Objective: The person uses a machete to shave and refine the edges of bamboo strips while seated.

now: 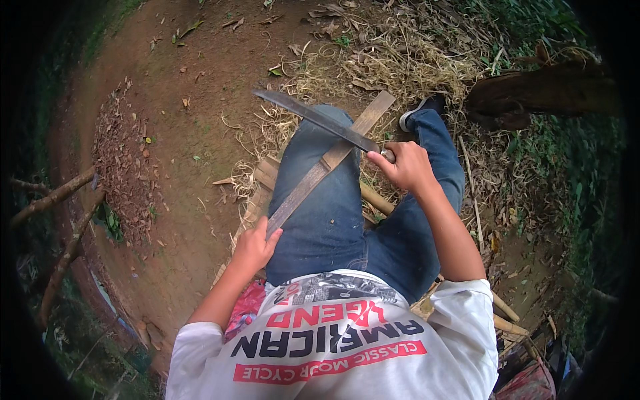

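Note:
My right hand [408,165] is closed around the handle of a machete [313,116]. Its long dark blade points to the far left and lies across a flat bamboo strip [303,189]. My left hand [255,247] grips the near end of that strip, fingers wrapped round it. The strip slants over my left thigh, its far end past the blade. A raised joint shows on it just below the blade. Whether the cutting edge touches the strip I cannot tell.
Curly bamboo shavings [393,60] litter the ground ahead. A thick log [543,93] lies at the far right. Cut branches [63,193] stand at the left beside a leaf pile [127,160]. Bamboo slats [257,200] lie beside my left leg, and a pole [377,199] lies between my legs.

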`<action>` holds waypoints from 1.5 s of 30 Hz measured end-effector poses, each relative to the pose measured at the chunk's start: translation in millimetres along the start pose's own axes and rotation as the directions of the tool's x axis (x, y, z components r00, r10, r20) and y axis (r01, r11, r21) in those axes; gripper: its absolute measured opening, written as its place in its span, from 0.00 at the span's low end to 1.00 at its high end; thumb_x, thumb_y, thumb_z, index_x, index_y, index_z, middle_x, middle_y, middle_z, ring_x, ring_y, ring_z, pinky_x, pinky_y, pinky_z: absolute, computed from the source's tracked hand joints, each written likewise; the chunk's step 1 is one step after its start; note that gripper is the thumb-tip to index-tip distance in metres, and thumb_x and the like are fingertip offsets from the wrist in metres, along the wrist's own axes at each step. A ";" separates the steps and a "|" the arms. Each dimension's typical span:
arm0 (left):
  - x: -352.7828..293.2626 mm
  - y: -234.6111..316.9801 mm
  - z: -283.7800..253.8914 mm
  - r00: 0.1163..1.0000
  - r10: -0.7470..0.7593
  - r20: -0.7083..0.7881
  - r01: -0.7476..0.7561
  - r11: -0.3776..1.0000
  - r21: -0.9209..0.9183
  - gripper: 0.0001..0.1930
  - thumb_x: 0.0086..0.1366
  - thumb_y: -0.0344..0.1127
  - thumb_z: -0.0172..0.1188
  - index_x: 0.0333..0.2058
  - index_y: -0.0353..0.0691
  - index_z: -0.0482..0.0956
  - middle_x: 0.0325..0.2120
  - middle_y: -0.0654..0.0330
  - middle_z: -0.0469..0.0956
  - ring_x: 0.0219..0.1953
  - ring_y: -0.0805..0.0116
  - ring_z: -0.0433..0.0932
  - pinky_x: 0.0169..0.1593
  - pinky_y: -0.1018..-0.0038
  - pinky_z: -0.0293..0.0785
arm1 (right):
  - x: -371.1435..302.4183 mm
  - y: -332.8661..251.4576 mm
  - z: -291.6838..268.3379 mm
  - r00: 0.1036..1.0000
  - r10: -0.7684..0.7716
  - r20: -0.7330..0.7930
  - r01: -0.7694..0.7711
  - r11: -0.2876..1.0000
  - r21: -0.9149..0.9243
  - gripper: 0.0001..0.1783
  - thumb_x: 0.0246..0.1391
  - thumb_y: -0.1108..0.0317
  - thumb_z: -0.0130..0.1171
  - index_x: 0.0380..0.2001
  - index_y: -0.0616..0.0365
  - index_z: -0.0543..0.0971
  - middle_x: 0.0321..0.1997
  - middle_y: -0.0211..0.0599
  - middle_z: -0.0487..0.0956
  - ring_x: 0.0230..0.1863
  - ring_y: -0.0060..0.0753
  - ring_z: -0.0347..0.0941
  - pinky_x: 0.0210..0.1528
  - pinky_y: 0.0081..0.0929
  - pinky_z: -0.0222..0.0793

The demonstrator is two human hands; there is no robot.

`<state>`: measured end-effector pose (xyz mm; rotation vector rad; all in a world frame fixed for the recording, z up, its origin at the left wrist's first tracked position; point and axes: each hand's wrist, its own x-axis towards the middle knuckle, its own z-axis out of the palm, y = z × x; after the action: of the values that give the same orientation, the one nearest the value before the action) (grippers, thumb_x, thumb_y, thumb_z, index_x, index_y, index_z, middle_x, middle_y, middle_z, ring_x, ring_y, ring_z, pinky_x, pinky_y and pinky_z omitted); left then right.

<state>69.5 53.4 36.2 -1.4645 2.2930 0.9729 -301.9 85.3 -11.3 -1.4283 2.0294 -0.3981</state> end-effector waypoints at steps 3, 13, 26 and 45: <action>2.7 -1.9 -1.1 1.000 -0.014 0.007 0.015 0.999 -0.045 0.20 0.67 0.48 0.52 0.39 0.32 0.68 0.21 0.36 0.74 0.31 0.32 0.74 0.32 0.47 0.69 | 9.4 9.2 2.2 0.995 -0.088 -0.052 0.085 0.995 -0.060 0.38 0.50 0.31 0.52 0.16 0.60 0.78 0.15 0.49 0.74 0.23 0.55 0.74 0.28 0.45 0.70; -4.7 -13.6 4.6 0.999 0.021 -0.027 -0.024 0.990 -0.140 0.22 0.68 0.51 0.51 0.38 0.32 0.70 0.20 0.36 0.74 0.29 0.34 0.75 0.31 0.48 0.70 | -11.4 196.8 -92.3 0.716 0.534 -0.450 -0.485 0.844 0.229 0.41 0.58 0.36 0.48 0.18 0.71 0.74 0.15 0.44 0.71 0.20 0.35 0.66 0.29 0.38 0.62; 4.1 -13.4 4.0 0.999 -0.004 0.045 0.009 0.993 -0.115 0.24 0.68 0.52 0.50 0.40 0.31 0.71 0.24 0.35 0.75 0.32 0.33 0.75 0.33 0.49 0.70 | -15.0 -11.2 -14.7 0.992 0.022 -0.124 -0.020 1.000 0.019 0.34 0.49 0.36 0.57 0.21 0.62 0.80 0.17 0.49 0.76 0.23 0.53 0.75 0.28 0.43 0.70; 6.8 -15.4 9.5 0.994 0.066 -0.090 -0.077 0.989 -0.123 0.26 0.66 0.55 0.51 0.41 0.32 0.75 0.22 0.39 0.76 0.30 0.37 0.77 0.33 0.51 0.73 | -81.7 157.6 -79.1 0.700 0.632 -0.333 -0.425 0.743 0.518 0.35 0.63 0.38 0.44 0.09 0.50 0.61 0.10 0.21 0.58 0.13 0.19 0.52 0.17 0.25 0.44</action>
<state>78.5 50.5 19.3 -1.5106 2.3990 1.1150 -450.1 211.0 -14.5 -0.4336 2.4535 -0.9274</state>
